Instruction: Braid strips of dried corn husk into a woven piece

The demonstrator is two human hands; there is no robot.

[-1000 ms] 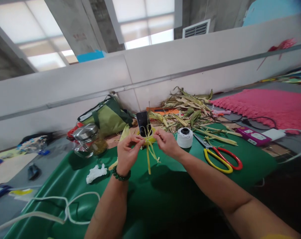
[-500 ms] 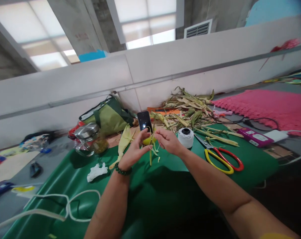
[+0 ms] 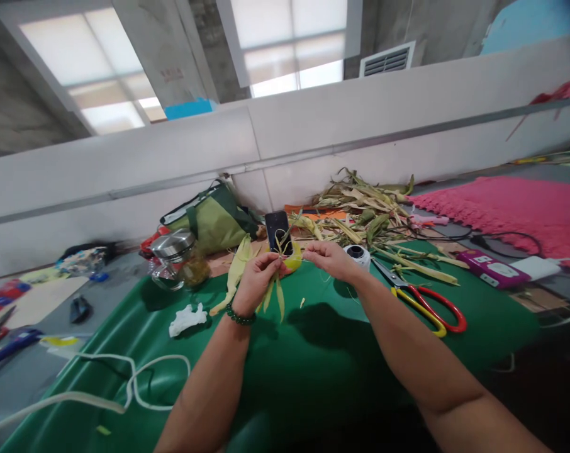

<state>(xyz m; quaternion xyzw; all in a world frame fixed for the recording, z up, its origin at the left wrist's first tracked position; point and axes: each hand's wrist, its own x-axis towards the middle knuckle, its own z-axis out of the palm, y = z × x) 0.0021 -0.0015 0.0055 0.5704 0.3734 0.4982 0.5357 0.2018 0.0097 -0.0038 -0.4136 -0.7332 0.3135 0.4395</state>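
Note:
My left hand (image 3: 255, 277) is closed around a small bundle of yellow-green leaf strips (image 3: 274, 292), whose ends hang down over the green mat (image 3: 313, 352). A thin white thread (image 3: 300, 259) runs from the bundle to my right hand (image 3: 329, 259), which pinches it just to the right. A white thread spool (image 3: 358, 255) stands right behind my right hand. A bead bracelet sits on my left wrist.
Red and yellow scissors (image 3: 419, 299) lie right of the spool. A phone (image 3: 278, 231) leans behind the hands, with a pile of dried leaves (image 3: 360, 211) beyond. A glass jar (image 3: 175, 257), green bag (image 3: 209, 217), white tissue (image 3: 187, 318), white cord (image 3: 124, 390) and pink mat (image 3: 516, 207) surround the work.
Both hands have shifted slightly. My right hand has drawn away from the bundle to the right, stretching the thread, and my left hand now wraps the bundle from behind.

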